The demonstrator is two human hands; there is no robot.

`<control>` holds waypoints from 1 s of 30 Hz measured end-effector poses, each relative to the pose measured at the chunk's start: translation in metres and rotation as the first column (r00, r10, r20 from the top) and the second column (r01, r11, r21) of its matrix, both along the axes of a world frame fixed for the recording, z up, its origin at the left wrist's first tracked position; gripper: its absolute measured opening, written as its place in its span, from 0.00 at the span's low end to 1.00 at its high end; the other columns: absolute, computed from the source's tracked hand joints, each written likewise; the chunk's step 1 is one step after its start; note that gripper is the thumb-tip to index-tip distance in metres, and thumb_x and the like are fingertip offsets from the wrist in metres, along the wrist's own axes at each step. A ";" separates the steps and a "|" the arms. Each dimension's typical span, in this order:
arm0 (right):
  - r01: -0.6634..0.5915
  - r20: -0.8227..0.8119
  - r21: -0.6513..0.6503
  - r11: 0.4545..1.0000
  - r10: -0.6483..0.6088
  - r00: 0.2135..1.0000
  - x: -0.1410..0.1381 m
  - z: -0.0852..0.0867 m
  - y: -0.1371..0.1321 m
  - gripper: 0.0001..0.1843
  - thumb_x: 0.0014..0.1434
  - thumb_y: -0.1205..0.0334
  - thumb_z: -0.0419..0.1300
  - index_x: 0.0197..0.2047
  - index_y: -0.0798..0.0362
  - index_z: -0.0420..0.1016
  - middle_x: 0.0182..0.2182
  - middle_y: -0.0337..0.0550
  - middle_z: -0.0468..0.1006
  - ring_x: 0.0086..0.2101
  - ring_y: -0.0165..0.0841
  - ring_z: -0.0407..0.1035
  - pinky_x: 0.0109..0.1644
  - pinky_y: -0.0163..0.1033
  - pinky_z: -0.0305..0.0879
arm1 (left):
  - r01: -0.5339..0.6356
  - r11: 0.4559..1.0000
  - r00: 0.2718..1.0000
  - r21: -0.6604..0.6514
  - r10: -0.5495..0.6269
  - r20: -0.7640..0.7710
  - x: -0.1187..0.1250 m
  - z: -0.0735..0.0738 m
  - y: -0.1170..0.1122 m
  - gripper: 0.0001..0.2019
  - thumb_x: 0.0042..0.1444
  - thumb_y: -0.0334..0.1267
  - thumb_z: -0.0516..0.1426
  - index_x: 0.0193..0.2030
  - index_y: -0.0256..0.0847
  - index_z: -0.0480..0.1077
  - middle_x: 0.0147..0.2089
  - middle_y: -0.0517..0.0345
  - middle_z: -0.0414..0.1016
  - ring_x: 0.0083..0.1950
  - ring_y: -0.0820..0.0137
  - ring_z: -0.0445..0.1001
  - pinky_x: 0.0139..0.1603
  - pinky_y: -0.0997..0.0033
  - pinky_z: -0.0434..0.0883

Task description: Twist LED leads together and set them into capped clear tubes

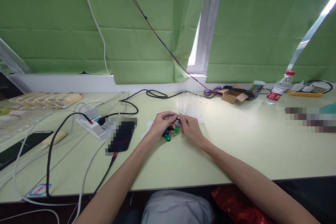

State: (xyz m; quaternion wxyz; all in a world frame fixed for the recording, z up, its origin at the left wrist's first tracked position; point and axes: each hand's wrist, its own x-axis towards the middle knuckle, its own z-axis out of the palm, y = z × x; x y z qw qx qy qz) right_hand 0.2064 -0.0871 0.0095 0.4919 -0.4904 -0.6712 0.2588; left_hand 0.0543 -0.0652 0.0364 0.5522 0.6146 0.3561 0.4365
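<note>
Near the middle of the table, my left hand (163, 123) and my right hand (191, 127) meet with their fingertips close together. Both are closed in a pinch around something small, mostly covered by the fingers. Just below the fingertips lies a cluster of small parts: a green piece (168, 138), another green piece (177, 130) and a dark blue piece (166, 134), with black and thin metal bits among them. Their exact kind is too small to make out. Behind my hands stands a clear plastic container (193, 103), and whitish round pieces show beside my left hand.
To the left lie a phone (123, 134) with a cable, a white power strip (90, 124), another dark phone (23, 147) and looping cables. Toward the back right are a small cardboard box (233, 95), a printed can (256, 89) and a water bottle (278, 89). Another person's blurred arm (309, 119) rests far right.
</note>
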 end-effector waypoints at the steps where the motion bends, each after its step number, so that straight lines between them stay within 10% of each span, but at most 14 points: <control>1: 0.003 -0.006 -0.003 1.000 -0.003 1.000 0.000 0.000 0.000 0.26 0.67 0.46 0.42 0.24 0.51 0.65 0.16 0.36 0.68 0.19 0.30 0.63 0.29 0.36 0.60 | -0.011 1.000 1.000 0.002 0.011 0.002 0.000 0.000 0.000 0.15 0.49 0.49 0.63 0.35 0.37 0.76 0.26 0.57 0.71 0.25 0.73 0.67 0.32 0.71 0.66; 9: -0.064 -0.067 0.016 0.998 0.065 0.996 -0.001 -0.002 0.000 0.15 0.61 0.50 0.55 0.45 0.51 0.65 0.30 0.38 0.75 0.22 0.29 0.67 0.27 0.35 0.62 | -0.128 0.992 0.988 -0.021 0.129 0.085 0.001 -0.006 0.006 0.17 0.46 0.50 0.64 0.33 0.36 0.76 0.28 0.56 0.72 0.26 0.73 0.68 0.31 0.70 0.68; 30: -0.024 0.046 0.029 0.999 0.023 0.999 0.000 -0.002 0.002 0.27 0.68 0.47 0.42 0.23 0.51 0.64 0.15 0.36 0.66 0.20 0.30 0.61 0.30 0.36 0.57 | -0.013 1.000 1.000 -0.007 0.013 -0.005 0.000 0.002 -0.001 0.16 0.48 0.50 0.64 0.33 0.37 0.75 0.25 0.58 0.69 0.25 0.73 0.66 0.31 0.70 0.67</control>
